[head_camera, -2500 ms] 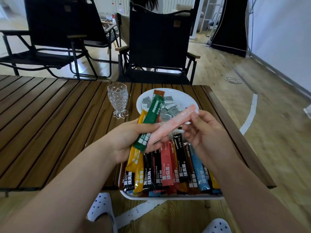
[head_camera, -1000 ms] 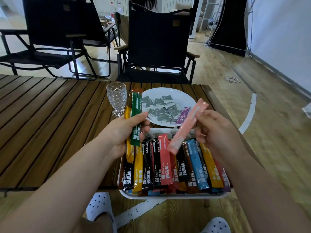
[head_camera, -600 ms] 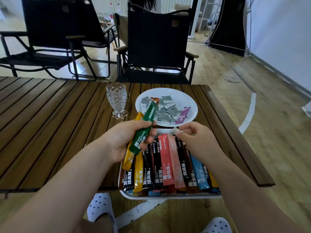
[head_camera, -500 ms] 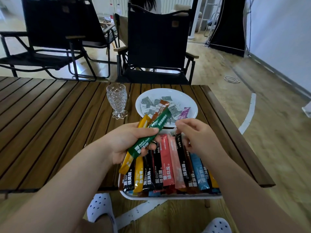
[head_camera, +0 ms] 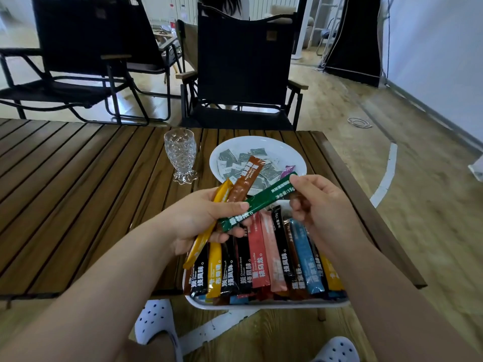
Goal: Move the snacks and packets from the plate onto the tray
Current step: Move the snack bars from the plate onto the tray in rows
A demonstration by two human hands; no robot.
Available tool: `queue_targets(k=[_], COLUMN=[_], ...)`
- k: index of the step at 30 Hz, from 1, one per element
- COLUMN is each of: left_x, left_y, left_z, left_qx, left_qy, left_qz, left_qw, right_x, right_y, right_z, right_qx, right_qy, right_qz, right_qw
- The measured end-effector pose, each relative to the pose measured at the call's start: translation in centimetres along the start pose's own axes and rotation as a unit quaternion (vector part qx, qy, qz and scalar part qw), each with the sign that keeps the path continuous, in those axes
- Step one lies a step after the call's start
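My left grip [head_camera: 201,220] is clamped on three fanned sticks [head_camera: 241,188] above the tray [head_camera: 261,306]; my right grip [head_camera: 324,205] pinches the green stick [head_camera: 264,198] by its upper-right end, likely to draw it free.

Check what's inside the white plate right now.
Small grey-green square packets and one purple packet lie in the white plate. Its near part is hidden behind the brown stick and green stick.

The green stick [head_camera: 257,202] reads "15g"; a black stick [head_camera: 244,267] reads "Charcoal-fired Flavor".
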State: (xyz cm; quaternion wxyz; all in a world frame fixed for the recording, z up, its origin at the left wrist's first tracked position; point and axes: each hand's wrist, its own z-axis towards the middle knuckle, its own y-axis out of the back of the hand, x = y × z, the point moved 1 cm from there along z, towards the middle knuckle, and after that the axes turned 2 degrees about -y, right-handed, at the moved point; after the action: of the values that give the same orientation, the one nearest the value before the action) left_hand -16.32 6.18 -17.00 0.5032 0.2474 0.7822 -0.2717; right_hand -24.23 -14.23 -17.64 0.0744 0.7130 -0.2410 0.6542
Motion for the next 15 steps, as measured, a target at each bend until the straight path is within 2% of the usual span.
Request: queue_targets(k=[3, 5, 10, 11, 13, 15], left_x=[0.2, 0.2, 0.1, 0.2, 0.3, 0.3], left_y=[-0.2, -0.5, -0.6, -0.5, -0.4, -0.3], left_z=[0.1, 0.1, 0.1, 0.1, 0.2, 0.3], left_qx=[-0.026, -0.019, -0.015, -0.021, -0.037, -0.050], left_qy=[-0.020, -0.024, -0.021, -0.017, -0.005, 0.006], left_qz=[0.013, 0.016, 0.006, 0.002, -0.009, -0.004], left_qw=[0.999, 0.999, 1.000, 1.000, 0.999, 0.999], right_x=[-0.1, -0.4, 0.3, 0.5, 0.6, 0.1], right_y=[-0.3, -0.7, 0.3, 0.8, 2.0, 2.8], right_z=[-0.3, -0.5, 0.2, 0.4, 0.8, 1.1], right_qx=[0.079, 0.099, -0.024, -0.046, -0.069, -0.058], right_qy=[-0.046, -0.066, -0.030, -0.025, -0.028, -0.051], right_qz=[0.019, 0.015, 0.060, 0.038, -0.125, -0.350], right_qw=[0.996, 0.993, 0.997, 0.998, 0.989, 0.933])
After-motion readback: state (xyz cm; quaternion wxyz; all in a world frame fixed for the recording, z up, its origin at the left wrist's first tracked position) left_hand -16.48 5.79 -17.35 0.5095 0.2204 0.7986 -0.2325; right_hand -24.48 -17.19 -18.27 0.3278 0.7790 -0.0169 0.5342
